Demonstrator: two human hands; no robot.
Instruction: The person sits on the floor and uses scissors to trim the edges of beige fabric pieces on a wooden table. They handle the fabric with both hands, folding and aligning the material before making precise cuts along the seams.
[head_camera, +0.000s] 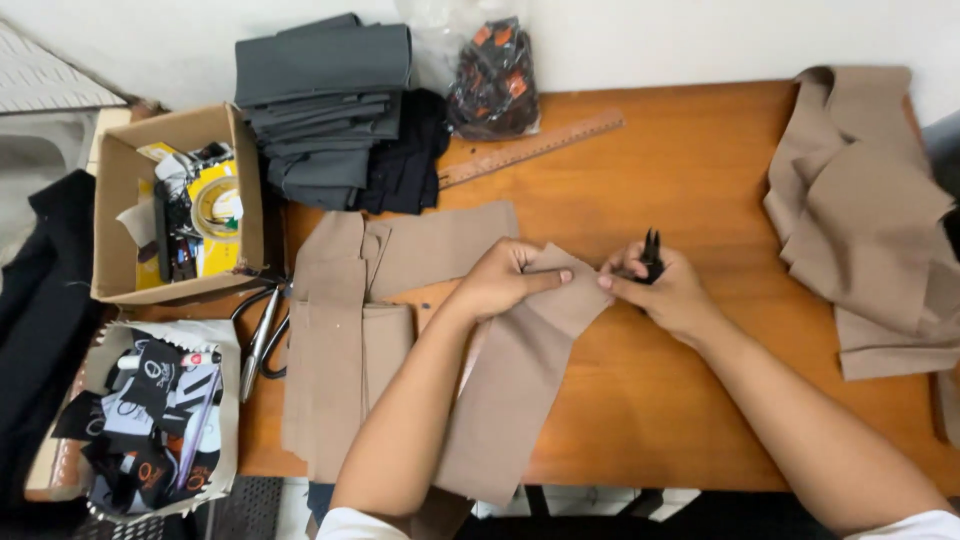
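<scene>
Tan fabric strip (520, 370) pinched, scissors (262, 335) nearby

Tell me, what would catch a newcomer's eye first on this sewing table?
First, at the middle of the orange-brown wooden table, the left hand pinches a long tan fabric strip while the right hand grips small black thread snips. Next come the heaps of cloth: folded dark grey fabric at the back left and loose tan pieces at the right edge. At far left sits an open cardboard box of odds and ends.
</scene>
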